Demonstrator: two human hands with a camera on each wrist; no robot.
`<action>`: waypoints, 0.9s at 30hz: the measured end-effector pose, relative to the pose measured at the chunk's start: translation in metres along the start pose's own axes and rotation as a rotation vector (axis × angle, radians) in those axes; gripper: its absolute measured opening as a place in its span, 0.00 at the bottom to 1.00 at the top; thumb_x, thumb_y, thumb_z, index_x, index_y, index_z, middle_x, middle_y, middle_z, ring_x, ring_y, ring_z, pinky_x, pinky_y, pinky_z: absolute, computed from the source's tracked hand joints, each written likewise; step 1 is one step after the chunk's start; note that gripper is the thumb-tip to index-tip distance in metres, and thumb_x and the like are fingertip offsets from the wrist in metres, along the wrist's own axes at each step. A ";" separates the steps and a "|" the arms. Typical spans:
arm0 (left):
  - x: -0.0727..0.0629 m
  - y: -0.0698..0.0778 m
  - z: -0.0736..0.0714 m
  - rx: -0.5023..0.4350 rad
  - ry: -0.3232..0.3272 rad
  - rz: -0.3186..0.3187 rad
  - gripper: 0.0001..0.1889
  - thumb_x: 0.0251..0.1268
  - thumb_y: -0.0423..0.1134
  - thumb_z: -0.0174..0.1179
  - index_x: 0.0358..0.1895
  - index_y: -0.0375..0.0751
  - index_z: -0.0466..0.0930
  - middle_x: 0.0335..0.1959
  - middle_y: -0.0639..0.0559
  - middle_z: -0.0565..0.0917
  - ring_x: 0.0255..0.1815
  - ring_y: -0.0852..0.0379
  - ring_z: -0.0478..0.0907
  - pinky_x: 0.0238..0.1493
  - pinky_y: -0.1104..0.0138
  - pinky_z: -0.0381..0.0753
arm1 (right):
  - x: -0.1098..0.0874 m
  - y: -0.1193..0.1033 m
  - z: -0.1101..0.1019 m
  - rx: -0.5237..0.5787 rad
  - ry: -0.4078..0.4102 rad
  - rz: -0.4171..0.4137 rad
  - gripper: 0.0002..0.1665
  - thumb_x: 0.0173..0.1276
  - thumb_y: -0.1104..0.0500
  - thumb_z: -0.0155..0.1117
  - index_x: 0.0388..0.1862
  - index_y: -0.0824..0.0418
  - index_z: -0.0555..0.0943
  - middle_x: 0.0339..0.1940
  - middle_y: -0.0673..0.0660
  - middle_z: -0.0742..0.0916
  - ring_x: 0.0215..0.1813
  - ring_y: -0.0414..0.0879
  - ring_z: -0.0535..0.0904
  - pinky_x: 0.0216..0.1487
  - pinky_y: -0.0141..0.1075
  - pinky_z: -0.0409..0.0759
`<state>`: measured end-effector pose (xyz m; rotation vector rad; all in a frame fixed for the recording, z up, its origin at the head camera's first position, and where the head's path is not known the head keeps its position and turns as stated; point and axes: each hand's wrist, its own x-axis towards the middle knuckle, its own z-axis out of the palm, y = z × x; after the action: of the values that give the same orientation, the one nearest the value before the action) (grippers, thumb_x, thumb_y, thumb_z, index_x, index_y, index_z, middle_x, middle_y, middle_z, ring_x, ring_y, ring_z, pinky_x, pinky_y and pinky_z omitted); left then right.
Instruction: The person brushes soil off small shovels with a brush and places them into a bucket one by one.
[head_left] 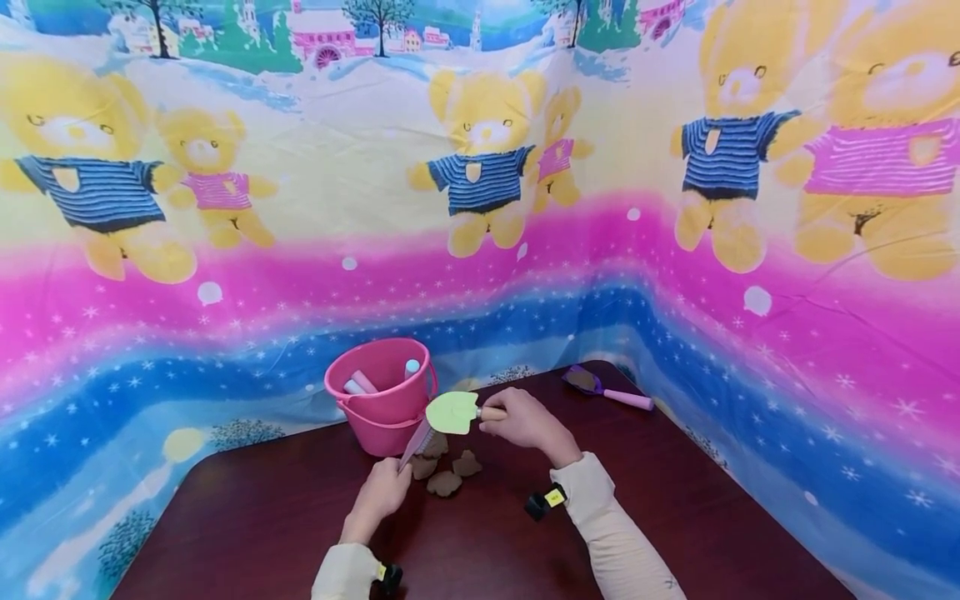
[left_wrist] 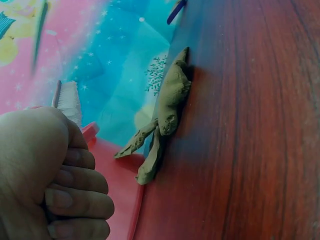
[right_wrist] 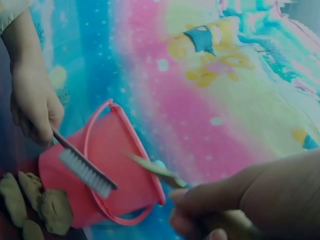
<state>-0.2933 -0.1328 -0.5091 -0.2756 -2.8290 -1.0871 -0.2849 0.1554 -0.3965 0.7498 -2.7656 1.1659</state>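
My left hand grips the handle of a pinkish brush. Its white bristles show clearly in the right wrist view. In my right hand is a small garden trowel with a pale green blade and a wooden handle. The blade hangs above the brush head, in front of a pink bucket. Below the two tools, several brown clay-like lumps lie on the table. In the left wrist view, my curled fingers hide the brush handle.
Inside the bucket stick several pale, rounded ends. At the table's far right lies a purple scoop with a pink handle, brown material in its pan. A bear-patterned cloth hangs behind the dark red table.
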 end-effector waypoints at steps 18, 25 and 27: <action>0.004 -0.005 0.004 -0.011 0.005 0.021 0.20 0.72 0.37 0.50 0.17 0.46 0.64 0.12 0.58 0.62 0.12 0.61 0.60 0.14 0.68 0.59 | 0.091 -0.033 0.038 0.109 0.135 -0.157 0.14 0.70 0.54 0.70 0.51 0.57 0.87 0.35 0.48 0.86 0.34 0.40 0.78 0.36 0.33 0.79; 0.004 -0.005 0.007 -0.004 0.003 0.038 0.20 0.73 0.36 0.50 0.17 0.46 0.63 0.12 0.58 0.62 0.12 0.61 0.59 0.15 0.67 0.59 | 0.128 -0.047 0.045 0.039 0.143 -0.159 0.16 0.70 0.52 0.70 0.53 0.56 0.88 0.47 0.52 0.90 0.43 0.38 0.84 0.41 0.29 0.82; 0.003 -0.006 0.007 -0.008 0.001 0.039 0.20 0.73 0.36 0.50 0.18 0.46 0.63 0.12 0.58 0.62 0.12 0.61 0.59 0.14 0.67 0.59 | 0.137 -0.050 0.047 0.031 0.126 -0.159 0.16 0.70 0.53 0.70 0.54 0.56 0.88 0.49 0.52 0.90 0.45 0.38 0.85 0.42 0.29 0.83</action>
<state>-0.2980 -0.1317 -0.5174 -0.3297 -2.8065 -1.0905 -0.3767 0.0360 -0.3658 0.8508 -2.5403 1.1832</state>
